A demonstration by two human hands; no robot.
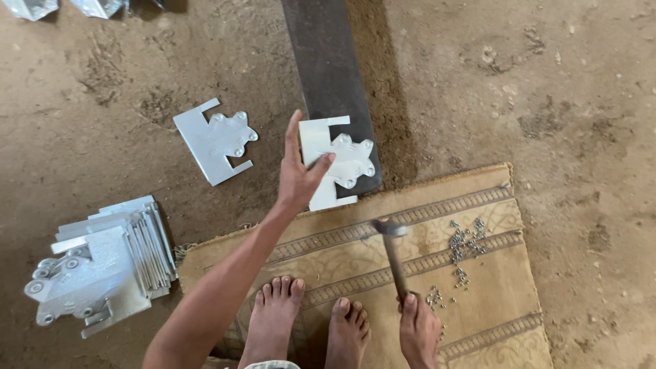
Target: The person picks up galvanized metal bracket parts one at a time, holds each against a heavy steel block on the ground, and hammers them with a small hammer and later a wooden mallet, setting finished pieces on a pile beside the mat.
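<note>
Stacked silver riveted metal plates [102,263] lie at nine o'clock, one finished plate [213,140] alone at eleven. Our left hand [297,179] pinches a pale notched plate [336,160] on the dark steel bar [329,68]. Our right hand [418,328], at five o'clock, grips a wooden-handled hammer [394,253]. Loose rivets [465,242] suggest more remains.

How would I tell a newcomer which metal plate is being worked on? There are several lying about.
Find the long dark bar running up the dirt floor from the woven mat. At its near end the left hand grips a pale metal plate. It alone sits on the bar; another plate lies loose on the dirt, the rest stacked.
</note>
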